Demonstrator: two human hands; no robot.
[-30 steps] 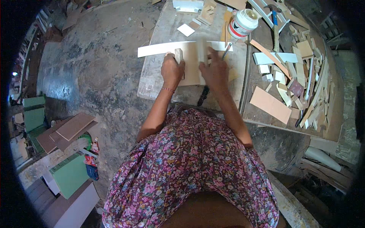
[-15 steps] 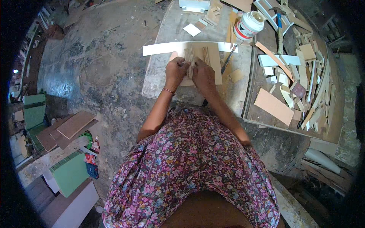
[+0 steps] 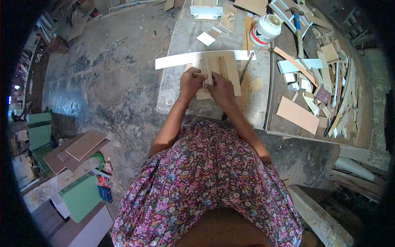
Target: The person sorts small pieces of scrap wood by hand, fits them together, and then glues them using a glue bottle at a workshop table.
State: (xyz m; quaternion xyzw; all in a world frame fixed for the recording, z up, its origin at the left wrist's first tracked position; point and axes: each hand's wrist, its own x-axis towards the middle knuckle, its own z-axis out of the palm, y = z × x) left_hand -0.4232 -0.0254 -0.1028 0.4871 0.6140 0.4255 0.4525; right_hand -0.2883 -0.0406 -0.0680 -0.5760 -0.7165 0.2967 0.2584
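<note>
My left hand (image 3: 190, 85) and my right hand (image 3: 222, 91) are closed on the two sides of a narrow layered wooden strip (image 3: 206, 66). The strip stands over a thin tan board (image 3: 233, 74) on the table; whether it touches the board is hidden by my fingers. A second, similar wooden piece (image 3: 222, 66) is on the board just beyond my right hand. Behind both runs a long white strip (image 3: 177, 59), partly under the board. A dark, slim tool (image 3: 247, 68), perhaps a pencil or blade, lies to the right of the board.
An uncapped white tub (image 3: 265, 31) stands at the back. A blue-and-black-handled hammer (image 3: 299, 35) lies among wood offcuts (image 3: 327, 86) heaped on the right table. Green panels (image 3: 80, 197) and brown boards (image 3: 86, 145) rest at the lower left, by the stained floor (image 3: 111, 86).
The view has shifted slightly, so the table sits a little lower in the picture. Both hands keep hold of the wooden strip, with the right fingers slightly lower along it.
</note>
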